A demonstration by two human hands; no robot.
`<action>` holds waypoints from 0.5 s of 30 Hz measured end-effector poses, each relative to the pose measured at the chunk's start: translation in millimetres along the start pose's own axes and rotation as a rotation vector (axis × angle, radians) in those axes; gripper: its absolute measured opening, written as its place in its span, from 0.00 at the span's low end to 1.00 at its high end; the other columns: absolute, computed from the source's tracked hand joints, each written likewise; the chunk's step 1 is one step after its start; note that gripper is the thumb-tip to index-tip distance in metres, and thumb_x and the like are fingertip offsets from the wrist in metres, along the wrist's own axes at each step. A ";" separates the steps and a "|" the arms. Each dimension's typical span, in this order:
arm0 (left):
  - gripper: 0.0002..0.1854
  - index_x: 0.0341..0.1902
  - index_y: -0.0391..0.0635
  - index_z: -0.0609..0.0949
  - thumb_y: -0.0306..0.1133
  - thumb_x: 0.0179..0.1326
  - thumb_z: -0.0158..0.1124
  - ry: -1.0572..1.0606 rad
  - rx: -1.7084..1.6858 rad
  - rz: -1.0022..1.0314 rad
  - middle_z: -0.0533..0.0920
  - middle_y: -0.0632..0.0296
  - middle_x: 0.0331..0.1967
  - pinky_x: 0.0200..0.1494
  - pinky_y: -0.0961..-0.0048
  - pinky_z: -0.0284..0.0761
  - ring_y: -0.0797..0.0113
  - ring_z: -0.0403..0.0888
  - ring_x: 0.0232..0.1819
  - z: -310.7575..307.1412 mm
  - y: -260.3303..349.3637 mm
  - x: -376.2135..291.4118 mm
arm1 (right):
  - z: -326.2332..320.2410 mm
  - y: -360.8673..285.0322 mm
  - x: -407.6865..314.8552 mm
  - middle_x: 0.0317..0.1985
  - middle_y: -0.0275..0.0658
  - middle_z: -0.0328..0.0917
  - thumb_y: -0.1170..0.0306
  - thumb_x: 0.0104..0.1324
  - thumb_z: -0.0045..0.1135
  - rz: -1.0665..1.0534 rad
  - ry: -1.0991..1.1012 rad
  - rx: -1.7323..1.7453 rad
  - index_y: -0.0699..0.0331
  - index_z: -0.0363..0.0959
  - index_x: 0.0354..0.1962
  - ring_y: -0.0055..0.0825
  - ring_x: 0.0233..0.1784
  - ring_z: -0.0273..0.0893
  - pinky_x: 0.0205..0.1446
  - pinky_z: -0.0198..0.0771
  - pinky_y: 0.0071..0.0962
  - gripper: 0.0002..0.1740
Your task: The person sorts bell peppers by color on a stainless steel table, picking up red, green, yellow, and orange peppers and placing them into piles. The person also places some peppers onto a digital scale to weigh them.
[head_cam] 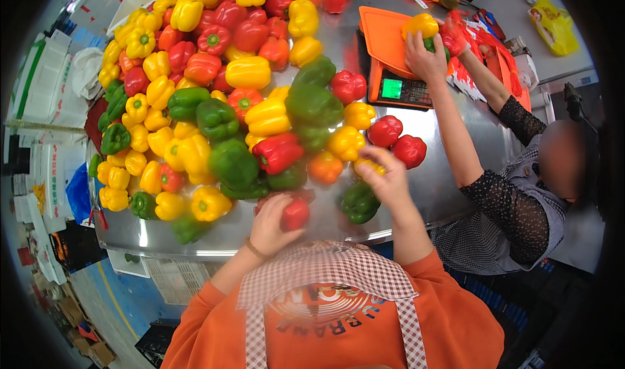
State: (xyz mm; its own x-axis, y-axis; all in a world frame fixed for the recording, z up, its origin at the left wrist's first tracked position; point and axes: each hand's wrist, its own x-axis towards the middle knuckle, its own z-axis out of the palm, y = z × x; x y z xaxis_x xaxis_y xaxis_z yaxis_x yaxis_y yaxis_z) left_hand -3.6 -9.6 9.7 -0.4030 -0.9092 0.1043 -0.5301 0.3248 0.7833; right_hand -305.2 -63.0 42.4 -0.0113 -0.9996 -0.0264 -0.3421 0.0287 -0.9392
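My left hand (271, 225) is closed around a red bell pepper (296, 214) near the front edge of the steel table (317, 227). Motion blurs that pepper. My right hand (394, 183) is over a yellow bell pepper (369, 167), thumb and fingers apart around its near side; whether it grips the pepper is unclear. Just below that hand lies a green bell pepper (360, 202). Two red bell peppers (409, 151) rest beyond my right fingers. An orange bell pepper (325, 168) sits between my hands, with another yellow bell pepper (345, 143) behind it.
A large heap of mixed bell peppers (195, 91) covers the table's left side. At the right, a co-worker's hands (426, 59) hold peppers over an orange digital scale (385, 42). Red net bags (481, 51) lie behind them. Red-handled scissors (101, 217) are at the left edge.
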 end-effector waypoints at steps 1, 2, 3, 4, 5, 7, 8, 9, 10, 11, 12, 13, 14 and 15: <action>0.40 0.58 0.41 0.75 0.35 0.38 0.82 0.005 0.025 0.020 0.77 0.48 0.57 0.62 0.56 0.72 0.46 0.75 0.60 1.6 -3.7 -3.5 | -15.5 9.7 6.2 0.50 0.44 0.81 0.67 0.63 0.64 -0.006 0.126 -0.044 0.68 0.77 0.51 0.32 0.53 0.80 0.58 0.72 0.30 0.20; 0.40 0.58 0.41 0.75 0.34 0.38 0.82 0.013 0.019 0.026 0.77 0.48 0.57 0.62 0.56 0.72 0.45 0.75 0.60 3.4 -7.6 -6.1 | -30.5 18.2 9.9 0.50 0.44 0.81 0.68 0.63 0.65 0.013 0.202 -0.078 0.69 0.77 0.51 0.33 0.53 0.80 0.58 0.72 0.30 0.20; 0.40 0.58 0.41 0.75 0.34 0.37 0.83 0.021 0.014 0.036 0.77 0.48 0.57 0.62 0.56 0.72 0.45 0.75 0.60 4.9 -11.4 -8.4 | -44.2 25.9 12.0 0.49 0.45 0.81 0.69 0.62 0.65 0.085 0.279 -0.062 0.69 0.77 0.50 0.33 0.52 0.80 0.59 0.72 0.31 0.20; 0.40 0.58 0.41 0.75 0.34 0.37 0.83 0.031 0.008 0.045 0.77 0.48 0.58 0.63 0.56 0.72 0.45 0.75 0.60 7.4 -15.1 -10.2 | -56.6 32.8 13.0 0.49 0.45 0.81 0.70 0.62 0.65 0.022 0.351 -0.203 0.69 0.77 0.50 0.34 0.52 0.80 0.58 0.73 0.31 0.20; 0.41 0.58 0.41 0.75 0.35 0.37 0.83 0.043 0.021 0.055 0.77 0.48 0.58 0.62 0.55 0.72 0.45 0.75 0.60 10.5 -18.4 -11.6 | -67.5 39.3 12.8 0.49 0.46 0.81 0.70 0.61 0.66 0.022 0.432 -0.304 0.70 0.77 0.50 0.35 0.51 0.80 0.58 0.73 0.31 0.20; 0.41 0.58 0.41 0.75 0.37 0.36 0.84 0.069 0.044 0.075 0.77 0.48 0.58 0.62 0.55 0.72 0.45 0.75 0.60 17.5 -24.9 -13.5 | -83.1 51.2 7.9 0.54 0.49 0.77 0.69 0.57 0.69 0.013 0.431 -0.464 0.68 0.74 0.55 0.42 0.58 0.76 0.64 0.69 0.36 0.28; 0.42 0.58 0.42 0.75 0.38 0.36 0.84 0.085 0.045 0.080 0.77 0.48 0.58 0.62 0.55 0.73 0.46 0.75 0.60 20.4 -28.3 -14.2 | -86.4 57.9 4.6 0.56 0.49 0.76 0.69 0.56 0.70 -0.004 0.438 -0.569 0.67 0.73 0.56 0.43 0.60 0.74 0.65 0.68 0.37 0.30; 0.43 0.58 0.42 0.74 0.39 0.35 0.84 0.101 0.047 0.086 0.77 0.48 0.58 0.61 0.55 0.73 0.46 0.75 0.60 22.9 -32.1 -15.0 | -88.4 64.8 1.0 0.57 0.50 0.74 0.68 0.55 0.71 -0.039 0.452 -0.677 0.66 0.72 0.58 0.45 0.62 0.72 0.67 0.66 0.38 0.33; 0.44 0.59 0.42 0.74 0.40 0.34 0.84 0.116 0.048 0.093 0.77 0.48 0.58 0.61 0.55 0.73 0.46 0.76 0.59 25.1 -35.8 -15.2 | -89.0 72.1 -1.9 0.61 0.51 0.71 0.66 0.50 0.75 0.028 0.424 -0.679 0.64 0.65 0.64 0.48 0.67 0.67 0.70 0.63 0.41 0.44; 0.45 0.59 0.43 0.74 0.41 0.34 0.84 0.144 0.039 0.111 0.77 0.48 0.59 0.61 0.55 0.74 0.46 0.76 0.59 27.2 -39.9 -14.8 | -86.4 80.6 -2.7 0.61 0.51 0.71 0.66 0.48 0.76 0.047 0.410 -0.660 0.63 0.64 0.65 0.48 0.67 0.66 0.70 0.63 0.41 0.46; 0.46 0.60 0.43 0.73 0.42 0.34 0.85 0.169 0.030 0.130 0.77 0.48 0.59 0.60 0.55 0.74 0.46 0.76 0.58 28.8 -43.6 -13.7 | -84.2 88.7 -3.7 0.62 0.51 0.70 0.66 0.47 0.77 0.072 0.403 -0.644 0.63 0.63 0.66 0.48 0.67 0.66 0.70 0.63 0.41 0.49; 0.46 0.60 0.43 0.73 0.43 0.33 0.85 0.199 0.018 0.157 0.77 0.48 0.59 0.59 0.55 0.74 0.45 0.77 0.58 30.5 -46.5 -13.4 | -81.5 96.3 -4.6 0.62 0.51 0.70 0.65 0.46 0.78 0.097 0.396 -0.628 0.63 0.61 0.67 0.48 0.68 0.66 0.70 0.64 0.41 0.51; 0.47 0.61 0.44 0.71 0.45 0.35 0.84 0.180 0.034 0.153 0.77 0.47 0.58 0.59 0.55 0.75 0.44 0.77 0.57 31.6 -48.8 -13.7 | -76.7 103.7 -3.6 0.62 0.50 0.70 0.66 0.43 0.79 0.144 0.434 -0.529 0.62 0.59 0.68 0.47 0.68 0.67 0.70 0.64 0.40 0.55; 0.48 0.62 0.44 0.70 0.47 0.36 0.84 0.167 0.050 0.156 0.77 0.45 0.58 0.58 0.54 0.75 0.44 0.77 0.57 32.1 -50.6 -13.9 | -76.5 108.3 -3.8 0.62 0.50 0.70 0.66 0.44 0.79 0.145 0.450 -0.481 0.62 0.59 0.68 0.46 0.67 0.67 0.70 0.64 0.39 0.55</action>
State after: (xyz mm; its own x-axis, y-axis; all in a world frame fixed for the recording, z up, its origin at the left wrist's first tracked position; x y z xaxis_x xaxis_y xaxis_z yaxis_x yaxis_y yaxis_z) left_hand 4.9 -5.1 -51.1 -0.3560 -0.8762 0.3248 -0.5091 0.4733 0.7189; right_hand -414.1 -56.0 -33.1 -0.4431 -0.8907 0.1020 -0.6868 0.2642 -0.6771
